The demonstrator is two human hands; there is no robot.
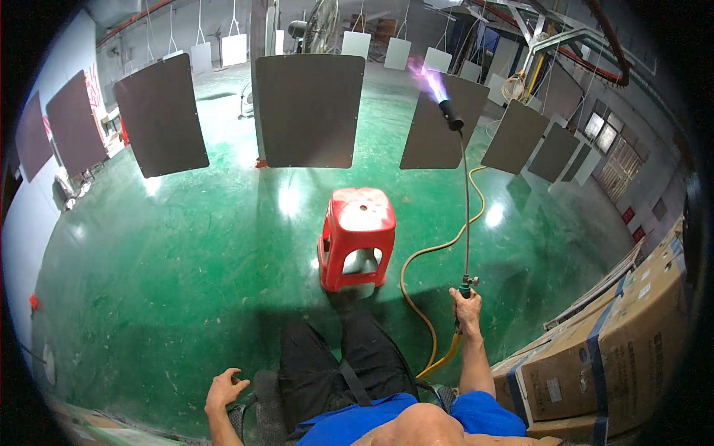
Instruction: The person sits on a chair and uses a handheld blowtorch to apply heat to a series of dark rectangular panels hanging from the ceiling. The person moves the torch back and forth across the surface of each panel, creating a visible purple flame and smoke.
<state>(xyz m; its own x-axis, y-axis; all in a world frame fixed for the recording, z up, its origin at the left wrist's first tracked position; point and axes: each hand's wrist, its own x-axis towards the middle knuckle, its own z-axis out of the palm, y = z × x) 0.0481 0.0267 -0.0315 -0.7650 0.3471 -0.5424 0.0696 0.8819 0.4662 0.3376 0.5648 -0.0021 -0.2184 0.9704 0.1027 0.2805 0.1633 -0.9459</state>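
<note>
My right hand (466, 312) is wrapped round the handle of a long gas torch (466, 215). Its thin metal tube rises to a dark burner head (451, 115), from which a blue-violet flame (436, 87) shoots up and to the left. The flame shows in front of a dark grey rounded panel (446, 123); whether it touches the panel I cannot tell. A yellow hose (405, 271) runs from the handle and loops over the floor. My left hand (225, 389) hangs beside the seat with thumb and fingers apart, holding nothing.
Several hanging panels, among them a large dark one (309, 111), form a row ahead. A red plastic stool (362, 212) stands on the green floor (186, 275) before my knees. Cardboard boxes (639, 342) are stacked close on my right. A fan (321, 26) stands behind the panels.
</note>
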